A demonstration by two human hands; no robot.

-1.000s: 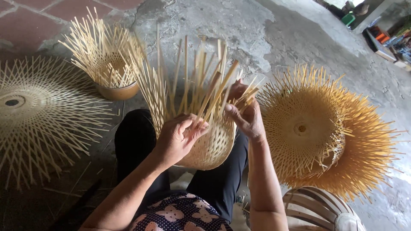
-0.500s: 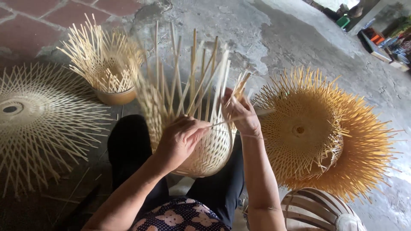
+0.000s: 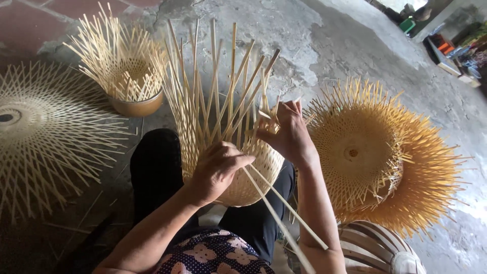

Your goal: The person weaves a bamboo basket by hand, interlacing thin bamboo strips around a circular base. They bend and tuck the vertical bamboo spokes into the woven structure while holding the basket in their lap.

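A half-woven bamboo basket (image 3: 256, 170) rests on my lap, its long loose strips (image 3: 213, 86) fanning upward. My left hand (image 3: 215, 170) presses against the woven side of the basket, fingers curled over the weave. My right hand (image 3: 286, 132) grips some of the upright strips at the basket's right rim and bends them. Two long thin strips (image 3: 284, 208) trail from between my hands down toward my right forearm.
A stack of woven bamboo pieces with spiky rims (image 3: 375, 157) lies at the right. A flat round weave (image 3: 45, 137) lies at the left, and another unfinished basket on a brown bowl (image 3: 129, 76) sits behind. A striped stool (image 3: 370, 248) is at the lower right, on concrete floor (image 3: 355, 45).
The basket has turned in my lap and its strips now stand more upright. My right hand moved lower along the rim, and two long strips now trail down toward me.
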